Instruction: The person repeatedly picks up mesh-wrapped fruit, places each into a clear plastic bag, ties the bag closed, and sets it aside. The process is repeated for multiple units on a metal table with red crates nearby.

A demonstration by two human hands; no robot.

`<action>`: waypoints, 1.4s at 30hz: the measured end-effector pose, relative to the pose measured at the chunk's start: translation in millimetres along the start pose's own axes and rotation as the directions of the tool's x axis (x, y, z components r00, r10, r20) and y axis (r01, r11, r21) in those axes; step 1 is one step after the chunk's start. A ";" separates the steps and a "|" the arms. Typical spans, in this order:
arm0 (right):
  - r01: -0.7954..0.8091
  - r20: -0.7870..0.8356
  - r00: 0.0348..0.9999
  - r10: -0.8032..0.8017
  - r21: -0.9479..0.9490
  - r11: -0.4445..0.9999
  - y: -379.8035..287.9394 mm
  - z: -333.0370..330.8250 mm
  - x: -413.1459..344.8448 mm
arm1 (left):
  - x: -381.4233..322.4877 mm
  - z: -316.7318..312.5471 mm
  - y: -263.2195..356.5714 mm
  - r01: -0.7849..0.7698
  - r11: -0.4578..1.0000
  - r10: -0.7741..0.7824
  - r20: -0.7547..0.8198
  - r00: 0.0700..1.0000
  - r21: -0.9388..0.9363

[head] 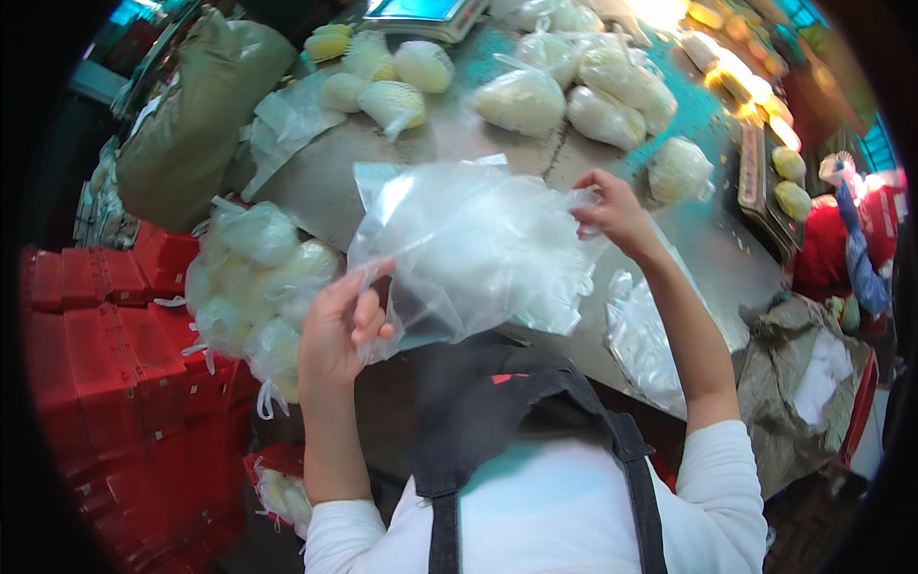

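Note:
A clear plastic bag [445,244] is spread between my two hands above the metal table [445,136]. My left hand [341,316] has hold of the bag's left edge, with the index finger against the film. At the other end, the fingertips of my right hand [606,212] pinch the gathered plastic. Beneath the bag's right part lies a stack of plastic bags [552,308], partly hidden by it. Beside my left hand are several bagged pale-yellow fruits [251,280]. The bag in my hands appears to hold no fruit.
Red plastic crates [115,351] are piled at left, below a large brown sack [204,122]. Fruits in foam nets [391,104] and bagged fruits [523,100] occupy the table's far side. More plastic bags [645,337] lie near my right forearm. A person's blue-gloved hand [846,204] shows at far right.

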State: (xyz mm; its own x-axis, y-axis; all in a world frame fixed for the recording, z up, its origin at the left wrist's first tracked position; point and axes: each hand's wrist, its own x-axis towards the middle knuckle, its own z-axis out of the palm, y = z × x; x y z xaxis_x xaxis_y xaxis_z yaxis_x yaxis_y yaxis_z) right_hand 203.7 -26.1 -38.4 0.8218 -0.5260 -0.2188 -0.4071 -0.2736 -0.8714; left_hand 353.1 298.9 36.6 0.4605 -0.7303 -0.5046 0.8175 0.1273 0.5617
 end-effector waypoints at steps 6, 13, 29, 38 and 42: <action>-0.489 0.439 0.872 0.217 0.809 0.327 -23.2 30.9 11.1 | -57.1 -69.0 59.7 -0.117 0.718 0.211 0.054 0.976 -0.686; -0.481 0.625 0.775 -0.090 0.492 -0.726 -26.5 143.2 93.9 | 83.7 -196.4 163.5 -0.386 0.730 0.207 -0.356 0.911 -0.564; -0.515 0.093 0.855 0.511 0.033 0.856 -11.8 145.7 552.2 | 485.5 -158.6 145.4 0.367 0.855 -0.193 -0.432 0.881 0.366; 0.184 0.648 0.753 0.119 -0.381 0.906 -49.0 154.8 518.7 | 435.8 -143.5 142.2 0.424 0.855 -0.451 0.023 0.892 0.299; 0.302 0.790 0.613 0.024 -0.262 0.916 -62.5 172.7 457.8 | 420.7 -151.8 163.0 0.399 0.917 -0.392 -0.154 0.907 0.018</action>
State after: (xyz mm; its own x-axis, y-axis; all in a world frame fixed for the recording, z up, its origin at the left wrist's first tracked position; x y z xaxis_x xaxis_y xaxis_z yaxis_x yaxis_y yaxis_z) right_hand 674.2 -110.7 -159.9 0.8086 0.3071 -0.5019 -0.2295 -0.6209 -0.7496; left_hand 732.6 114.3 -183.7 0.1510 -0.6090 -0.7787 0.9269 -0.1866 0.3256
